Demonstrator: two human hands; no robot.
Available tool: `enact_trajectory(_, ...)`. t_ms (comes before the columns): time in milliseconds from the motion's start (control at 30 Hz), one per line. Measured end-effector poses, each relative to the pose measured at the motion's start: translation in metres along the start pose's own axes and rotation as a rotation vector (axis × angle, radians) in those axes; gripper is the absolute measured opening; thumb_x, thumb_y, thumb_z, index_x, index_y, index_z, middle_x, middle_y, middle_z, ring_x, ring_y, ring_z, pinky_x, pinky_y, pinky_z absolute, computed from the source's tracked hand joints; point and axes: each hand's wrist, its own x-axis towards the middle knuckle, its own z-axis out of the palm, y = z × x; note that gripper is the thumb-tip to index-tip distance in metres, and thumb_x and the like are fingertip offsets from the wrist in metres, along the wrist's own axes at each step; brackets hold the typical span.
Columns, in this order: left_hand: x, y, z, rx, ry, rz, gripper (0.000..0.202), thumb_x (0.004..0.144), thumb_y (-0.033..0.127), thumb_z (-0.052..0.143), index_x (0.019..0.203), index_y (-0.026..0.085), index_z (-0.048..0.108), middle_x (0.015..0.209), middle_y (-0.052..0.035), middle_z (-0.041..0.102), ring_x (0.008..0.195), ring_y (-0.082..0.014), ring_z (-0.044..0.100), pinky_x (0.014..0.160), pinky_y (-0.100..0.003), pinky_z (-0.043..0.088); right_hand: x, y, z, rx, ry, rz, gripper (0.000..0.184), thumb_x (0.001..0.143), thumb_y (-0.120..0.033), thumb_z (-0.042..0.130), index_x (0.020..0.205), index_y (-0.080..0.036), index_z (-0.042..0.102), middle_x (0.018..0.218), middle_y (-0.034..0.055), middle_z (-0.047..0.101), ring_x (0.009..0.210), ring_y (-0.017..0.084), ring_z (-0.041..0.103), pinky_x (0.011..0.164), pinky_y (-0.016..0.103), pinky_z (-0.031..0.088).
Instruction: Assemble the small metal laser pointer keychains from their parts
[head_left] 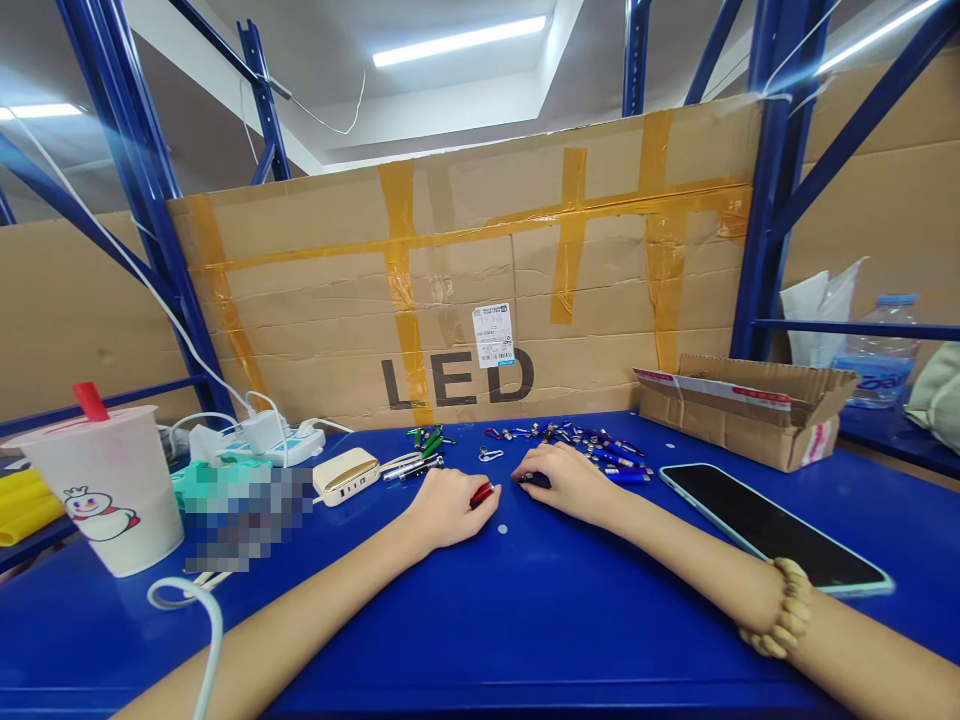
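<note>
My left hand (450, 508) is closed around a small shiny red cylinder (481, 494), whose end shows between thumb and fingers. A short gap to the right, my right hand (564, 482) rests low over the table with its fingers curled in a pinch. Something small and dark shows at those fingertips, too little of it to name. Behind the right hand lies a pile of small blue metallic cylinders (619, 455) with metal clips. Silver cylinders (412, 467) and green ones (431, 440) lie beyond the left hand. A small silver clip (490, 455) sits between the hands.
On the right are a phone (772, 525) and an open cardboard box (720, 405). To the left stand a cup (112, 490), a cream-coloured power bank (346, 475) and a power strip (281, 445) with white cables. A cardboard panel (330, 330) closes the blue table's back.
</note>
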Motion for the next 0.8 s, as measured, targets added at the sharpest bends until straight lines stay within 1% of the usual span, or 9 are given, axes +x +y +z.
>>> enact_trajectory(233,-0.0006,0.0,-0.0006,0.01,-0.015,0.007,0.045,0.088,0.04,0.03,0.062,0.018,0.06,0.058,-0.0034,0.064,0.054,-0.0148,0.058,0.051,-0.024,0.03,-0.0006,-0.0034,0.0007,0.037,0.047,0.016,0.027,0.085,-0.028,0.042,0.094,-0.02,0.066,0.095,0.0037,0.065,0.088,0.016,0.057,0.078,0.029,0.042)
enact_trajectory(433,-0.0003,-0.0002,-0.0005,0.019,-0.03,0.023,0.044,0.088,0.039,0.031,0.063,0.018,0.06,0.059,-0.0032,0.064,0.054,-0.0148,0.058,0.052,-0.024,0.03,-0.001,-0.0056,0.0016,0.109,0.068,0.061,0.024,0.083,-0.031,0.044,0.091,-0.021,0.066,0.089,0.0024,0.065,0.084,0.015,0.057,0.073,0.027,0.043)
enact_trajectory(633,0.001,-0.0012,0.0013,0.006,-0.047,0.063,0.041,0.087,0.039,0.032,0.065,0.018,0.059,0.06,-0.0029,0.064,0.057,-0.016,0.06,0.049,-0.025,0.026,-0.0011,-0.0063,0.0027,0.122,0.052,0.056,0.025,0.082,-0.03,0.044,0.091,-0.021,0.066,0.091,0.0032,0.065,0.084,0.015,0.058,0.075,0.027,0.042)
enact_trajectory(800,0.0022,-0.0026,0.0012,0.011,-0.087,0.075,0.04,0.087,0.04,0.032,0.068,0.019,0.059,0.062,-0.0037,0.065,0.059,-0.0177,0.061,0.048,-0.025,0.026,-0.0028,-0.0066,0.002,0.132,0.019,0.074,0.026,0.082,-0.028,0.042,0.092,-0.022,0.065,0.09,0.0025,0.065,0.083,0.015,0.057,0.072,0.027,0.042)
